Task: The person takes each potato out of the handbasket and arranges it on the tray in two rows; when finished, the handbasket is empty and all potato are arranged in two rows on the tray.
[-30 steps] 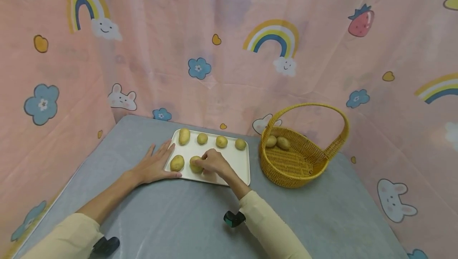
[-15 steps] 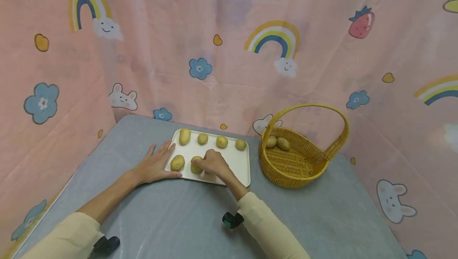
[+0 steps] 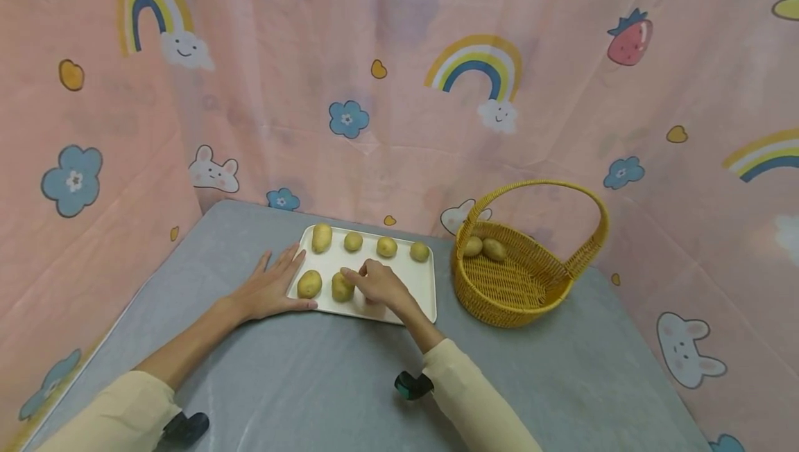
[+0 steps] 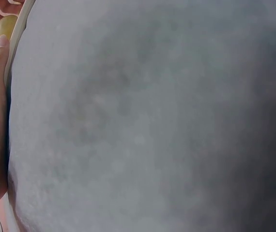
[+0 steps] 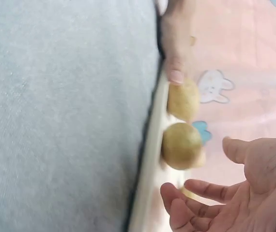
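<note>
A white tray (image 3: 406,292) carries several potatoes in two rows. My left hand (image 3: 268,292) lies spread at the tray's left end, its thumb along the near rim close to the front-left potato (image 3: 308,285). In the head view my right hand (image 3: 379,282) is just right of the second front potato (image 3: 341,288). The right wrist view shows that potato (image 5: 181,146) standing on the tray apart from the right hand (image 5: 244,193), whose thumb and fingers are spread with nothing between them. In the left wrist view the left thumb (image 4: 0,53) lies along the tray rim.
A yellow wicker basket (image 3: 512,315) with a tall handle stands right of the tray. Two potatoes (image 3: 494,249) lie inside it at the back left. A grey cloth (image 3: 324,383) covers the table. Behind it hangs a pink patterned curtain (image 3: 399,161).
My right hand has let go of the second front potato and shifted slightly right of it. The potato stays on the tray. My left hand has not moved.
</note>
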Demonstrator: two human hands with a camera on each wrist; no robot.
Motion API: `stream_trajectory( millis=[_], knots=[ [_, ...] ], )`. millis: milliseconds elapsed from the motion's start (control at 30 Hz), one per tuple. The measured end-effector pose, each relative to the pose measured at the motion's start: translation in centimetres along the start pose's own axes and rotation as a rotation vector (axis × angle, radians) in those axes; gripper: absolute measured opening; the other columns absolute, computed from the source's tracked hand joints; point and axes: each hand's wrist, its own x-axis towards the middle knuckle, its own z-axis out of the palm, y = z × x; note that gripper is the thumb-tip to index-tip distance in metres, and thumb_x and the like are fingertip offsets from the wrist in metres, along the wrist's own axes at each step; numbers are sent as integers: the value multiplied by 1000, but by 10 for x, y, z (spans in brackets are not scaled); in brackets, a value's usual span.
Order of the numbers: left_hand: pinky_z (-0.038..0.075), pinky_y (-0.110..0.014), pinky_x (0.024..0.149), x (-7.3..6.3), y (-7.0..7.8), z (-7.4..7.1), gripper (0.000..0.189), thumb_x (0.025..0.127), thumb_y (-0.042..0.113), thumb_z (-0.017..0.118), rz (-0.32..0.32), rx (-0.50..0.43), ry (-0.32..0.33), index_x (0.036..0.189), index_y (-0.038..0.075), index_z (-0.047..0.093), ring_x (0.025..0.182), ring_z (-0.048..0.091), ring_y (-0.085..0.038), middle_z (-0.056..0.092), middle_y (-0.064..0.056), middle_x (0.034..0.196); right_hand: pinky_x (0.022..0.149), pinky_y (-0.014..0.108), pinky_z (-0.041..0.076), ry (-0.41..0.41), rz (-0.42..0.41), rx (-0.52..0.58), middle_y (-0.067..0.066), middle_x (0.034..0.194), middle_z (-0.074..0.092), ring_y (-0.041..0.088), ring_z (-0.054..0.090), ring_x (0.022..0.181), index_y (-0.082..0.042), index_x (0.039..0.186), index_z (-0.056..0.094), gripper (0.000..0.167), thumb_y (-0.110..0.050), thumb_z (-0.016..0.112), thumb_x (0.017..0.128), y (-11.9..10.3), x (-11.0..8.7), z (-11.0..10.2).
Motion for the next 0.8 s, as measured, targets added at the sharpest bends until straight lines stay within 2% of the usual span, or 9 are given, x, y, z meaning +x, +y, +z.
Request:
stream_trajectory(
  millis=[167,367,467,633,800],
  knots=[
    [2,-71,127,0,0,-1,120,86,74,67,7,-3,5,165,-2,19,164,14,-41,11,-25,175,62,26,48,-11,-44,73,17,89,72,26,70,74,-2,114,67,41,-42,59,105,6,-12,-19],
    [2,-71,127,1,-1,-1,120,86,74,67,15,1,20,166,-2,19,164,15,-41,13,-24,175,64,27,54,22,-131,185,13,84,67,26,70,74,1,103,69,33,-31,60,106,18,-33,-52],
    [2,-71,127,1,0,-1,120,86,75,66,12,1,15,165,-2,20,164,15,-41,13,-24,175,65,27,54,61,-139,231,14,86,68,26,72,76,1,97,67,33,-29,59,107,26,-45,-70],
    [1,-70,128,1,1,1,120,87,74,66,12,0,9,166,-2,19,164,15,-41,12,-24,175,69,27,55,187,-72,372,11,88,69,20,71,77,2,99,65,33,-29,57,108,49,-60,-105],
    [1,-70,128,0,1,1,120,86,73,67,6,-1,11,166,-2,19,164,14,-40,12,-24,175,74,26,58,316,12,493,5,92,67,13,69,78,3,110,63,43,-38,52,110,71,-65,-152]
  ],
)
